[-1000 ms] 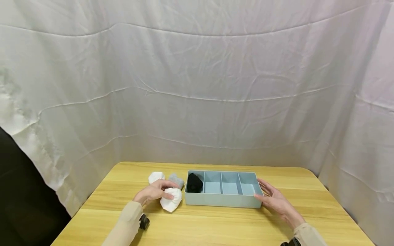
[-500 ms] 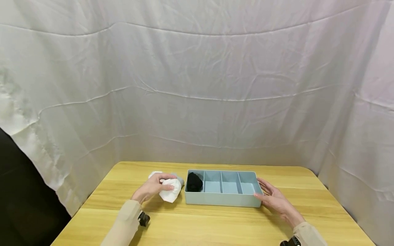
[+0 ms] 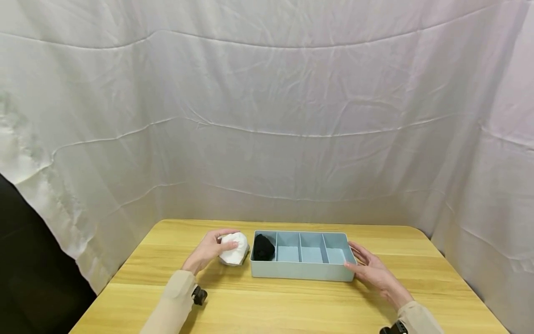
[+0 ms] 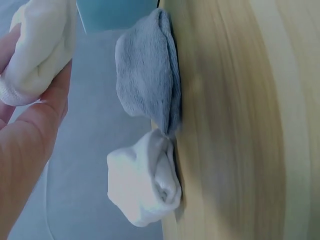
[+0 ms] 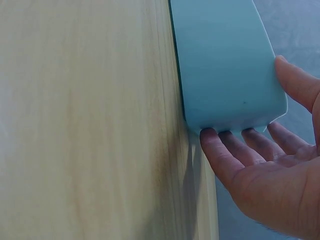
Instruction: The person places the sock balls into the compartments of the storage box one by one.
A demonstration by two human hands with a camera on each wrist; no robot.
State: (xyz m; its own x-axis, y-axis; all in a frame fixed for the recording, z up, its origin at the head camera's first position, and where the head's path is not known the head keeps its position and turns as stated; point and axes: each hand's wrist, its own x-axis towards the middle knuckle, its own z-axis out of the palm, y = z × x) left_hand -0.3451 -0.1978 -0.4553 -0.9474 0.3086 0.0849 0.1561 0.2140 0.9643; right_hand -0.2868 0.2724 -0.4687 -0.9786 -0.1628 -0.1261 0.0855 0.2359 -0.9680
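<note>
Beside the pale-blue plastic divider tray's [image 3: 300, 271] left end, the left hand [image 3: 207, 251] grips a rolled white sock [image 3: 234, 248]; the right hand [image 3: 372, 270], fingers straight, presses its right end wall.

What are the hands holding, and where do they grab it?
The left hand holds a rolled white sock, fingers wrapped round its side. The right hand holds nothing; its straight fingers press the right end of the blue tray.
</note>
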